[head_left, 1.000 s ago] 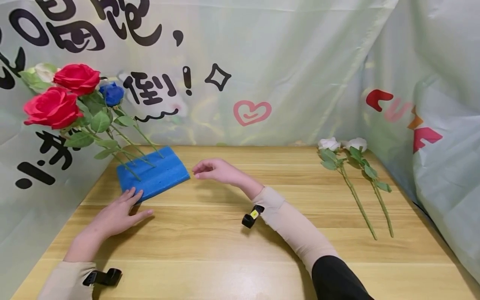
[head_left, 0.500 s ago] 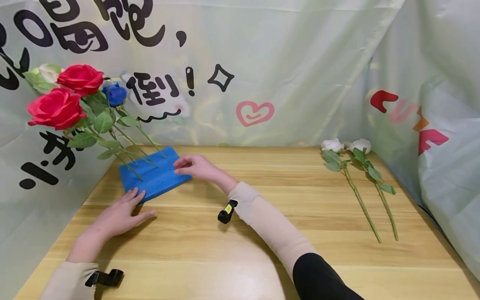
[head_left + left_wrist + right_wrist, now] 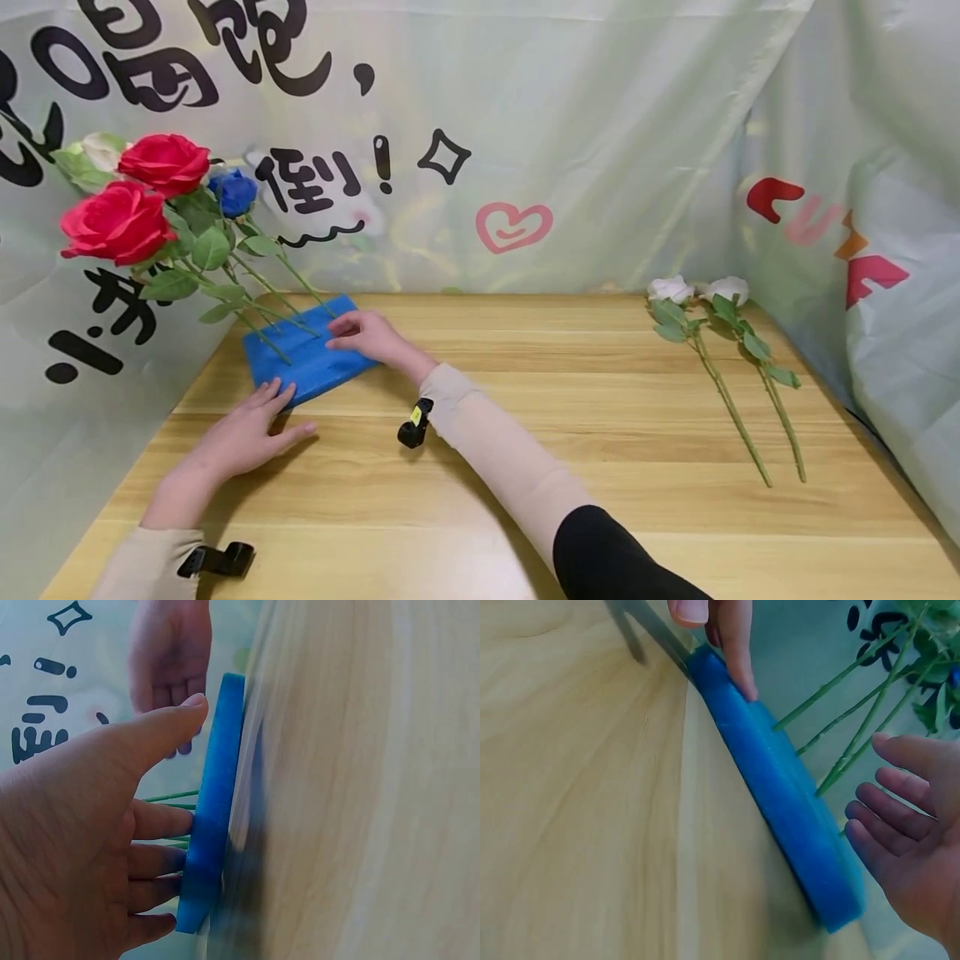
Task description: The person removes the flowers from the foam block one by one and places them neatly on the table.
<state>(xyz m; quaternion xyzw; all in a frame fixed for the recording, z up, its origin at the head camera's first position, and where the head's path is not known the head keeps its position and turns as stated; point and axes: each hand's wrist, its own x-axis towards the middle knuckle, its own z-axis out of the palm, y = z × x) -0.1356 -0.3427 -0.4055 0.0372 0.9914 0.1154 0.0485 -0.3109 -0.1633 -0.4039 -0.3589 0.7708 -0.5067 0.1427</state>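
Blue block (image 3: 311, 368), left of centre, bears flowers (image 3: 120, 223) leaning upper left; left hand (image 3: 240, 437), fingers extended, touches its near edge; right hand (image 3: 372, 337), fingers relaxed, hovers above.

Your left hand (image 3: 243, 433) is near the left edge of the tabletop (image 3: 465, 500), its fingers extended toward the far edge. The left thumb (image 3: 296, 434) stands well apart from them, pointing right. Your left forearm (image 3: 150, 567) enters by the near left corner. Your right forearm (image 3: 502, 450) slants from the near edge toward the far left corner. Your right hand (image 3: 371, 337) is raised over the surface's left half, fingers lightly bent, thumb clear of the fingertips. The two hands are near each other, not touching.
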